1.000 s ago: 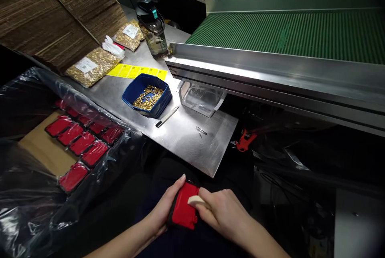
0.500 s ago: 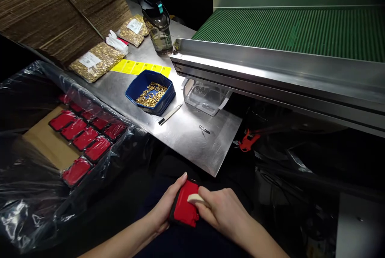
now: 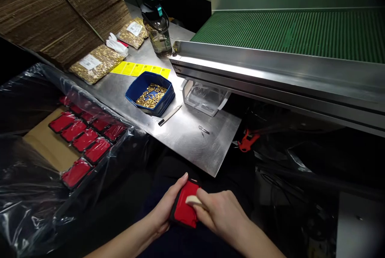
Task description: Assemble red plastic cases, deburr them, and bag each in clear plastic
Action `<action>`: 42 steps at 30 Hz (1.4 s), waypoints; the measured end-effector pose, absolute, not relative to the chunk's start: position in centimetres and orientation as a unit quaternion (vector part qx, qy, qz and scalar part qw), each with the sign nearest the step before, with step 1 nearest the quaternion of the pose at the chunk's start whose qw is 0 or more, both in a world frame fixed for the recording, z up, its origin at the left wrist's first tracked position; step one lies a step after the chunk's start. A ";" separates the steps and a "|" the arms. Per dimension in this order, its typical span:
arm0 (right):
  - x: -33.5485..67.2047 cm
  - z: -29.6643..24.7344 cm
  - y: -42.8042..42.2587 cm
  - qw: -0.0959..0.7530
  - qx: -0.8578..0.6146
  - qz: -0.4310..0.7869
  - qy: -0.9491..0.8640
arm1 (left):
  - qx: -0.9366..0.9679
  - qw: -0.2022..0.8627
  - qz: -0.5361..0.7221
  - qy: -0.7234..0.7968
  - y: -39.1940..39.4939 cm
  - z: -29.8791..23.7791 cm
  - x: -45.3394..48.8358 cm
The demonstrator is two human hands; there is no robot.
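At the lower middle, my left hand (image 3: 167, 206) grips a small red piece with black edges (image 3: 185, 210) along its left side, thumb at the top. Whether it is a pouch or a case I cannot tell. My right hand (image 3: 221, 212) is closed around a flat cream-coloured tool with a rounded end (image 3: 192, 200), whose tip rests on or just over the red face. The rest of the tool is hidden in the fingers. Similar red pieces (image 3: 86, 140) lie in rows on cardboard in a plastic-lined box at the left.
On the metal table (image 3: 192, 142) are a blue bin (image 3: 164, 103) of small gold pieces, a pen-like stick (image 3: 170, 115), small snips (image 3: 203, 130), a clear tray (image 3: 204, 97), yellow labels (image 3: 141, 69) and a water bottle (image 3: 158, 29). A green conveyor (image 3: 282, 29) runs at right.
The cream tool and my right hand have shifted slightly left across the red face. My left hand keeps its hold on the red piece.
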State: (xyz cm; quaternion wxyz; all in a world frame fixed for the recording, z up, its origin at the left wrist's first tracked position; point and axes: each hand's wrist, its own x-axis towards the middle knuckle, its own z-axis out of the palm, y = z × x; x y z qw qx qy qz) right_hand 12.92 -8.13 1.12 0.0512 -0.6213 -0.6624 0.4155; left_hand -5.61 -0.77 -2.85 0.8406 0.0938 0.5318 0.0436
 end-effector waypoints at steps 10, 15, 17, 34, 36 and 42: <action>16.3 2.0 -8.4 0.124 -0.631 0.366 -0.672 | 0.044 0.884 0.046 0.463 0.0 -1.8 -5.8; 15.5 2.2 -6.8 0.096 -0.560 0.292 -0.770 | 0.056 0.883 0.035 0.464 0.1 -1.7 -5.5; 15.2 2.4 -6.3 0.094 -0.551 0.290 -0.777 | 0.067 0.877 0.034 0.474 0.1 -1.8 -5.5; 14.2 1.9 -6.9 0.074 -0.644 0.340 -0.681 | 0.038 0.861 0.002 0.508 0.6 -2.0 -5.2; 15.4 1.5 -5.6 0.080 -0.712 0.361 -0.596 | 0.025 0.864 0.030 0.502 0.9 -1.9 -5.6; 14.9 -3.0 -0.2 0.187 -0.731 0.475 -0.454 | -0.049 0.852 0.135 0.503 1.3 -2.7 -7.4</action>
